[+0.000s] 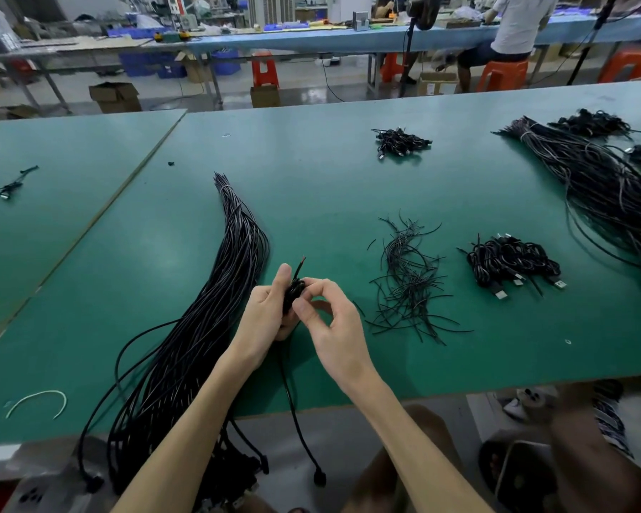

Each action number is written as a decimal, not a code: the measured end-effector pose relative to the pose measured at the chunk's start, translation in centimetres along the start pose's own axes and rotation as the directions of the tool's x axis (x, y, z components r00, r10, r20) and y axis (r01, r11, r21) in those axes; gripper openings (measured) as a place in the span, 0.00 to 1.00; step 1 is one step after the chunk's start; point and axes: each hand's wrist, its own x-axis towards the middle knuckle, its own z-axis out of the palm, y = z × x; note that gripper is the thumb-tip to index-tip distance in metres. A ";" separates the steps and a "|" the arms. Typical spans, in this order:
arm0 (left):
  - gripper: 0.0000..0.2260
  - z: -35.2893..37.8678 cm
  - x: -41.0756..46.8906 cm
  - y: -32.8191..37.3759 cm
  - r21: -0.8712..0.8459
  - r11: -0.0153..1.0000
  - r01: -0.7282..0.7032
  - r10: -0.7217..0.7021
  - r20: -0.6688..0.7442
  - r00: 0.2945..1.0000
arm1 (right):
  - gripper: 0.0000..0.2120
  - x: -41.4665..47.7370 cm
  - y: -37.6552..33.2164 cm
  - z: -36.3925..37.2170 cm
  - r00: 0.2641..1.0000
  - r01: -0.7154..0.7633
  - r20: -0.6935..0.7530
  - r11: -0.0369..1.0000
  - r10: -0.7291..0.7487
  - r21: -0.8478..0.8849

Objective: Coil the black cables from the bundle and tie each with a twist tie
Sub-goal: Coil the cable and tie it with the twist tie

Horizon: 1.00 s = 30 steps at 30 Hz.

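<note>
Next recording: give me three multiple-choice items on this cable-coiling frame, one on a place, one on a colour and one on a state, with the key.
1. Where does the loose pile of twist ties lie?
A. on the table, to the right of the right hand
B. at the table's far left edge
C. on the floor

2. What colour is the top of the table?
A. red
B. green
C. white

3. What state is the cable at the left hand in?
A. lying untouched on the table
B. a small coil gripped in that hand, its tail hanging past the table edge
C. wound round a spool

Key:
1 A, the ties are scattered just right of the right hand.
2 B, the whole work surface is green.
3 B, the left hand's fingers curl round the coil and the tail drops below the near edge.
</note>
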 end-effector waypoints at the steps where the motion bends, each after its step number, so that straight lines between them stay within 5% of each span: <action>1: 0.28 0.0 -0.1 0.1 0.001 1.000 -0.003 0.003 -0.007 1.000 | 0.05 0.0 0.1 0.0 1.000 0.006 -0.009 1.000 -0.006 -0.004; 10: 0.28 0.2 -0.2 0.2 0.063 0.998 -0.023 0.024 -0.012 1.000 | 0.05 0.4 0.8 -0.1 0.992 -0.047 -0.112 0.999 0.048 0.012; 14: 0.36 0.2 -0.2 0.2 0.112 0.993 -0.046 0.043 0.026 0.999 | 0.05 0.5 0.7 -0.3 0.985 -0.081 -0.145 0.995 0.088 0.052; 22: 0.18 0.9 -0.6 0.7 0.065 0.992 -0.109 0.107 0.022 0.994 | 0.06 0.3 0.8 -0.3 0.979 -0.084 -0.185 0.996 0.088 0.032; 30: 0.21 0.7 -0.6 0.2 0.135 0.964 -0.231 0.207 0.168 0.964 | 0.07 0.4 0.9 -0.4 0.970 -0.113 -0.212 0.993 0.117 0.033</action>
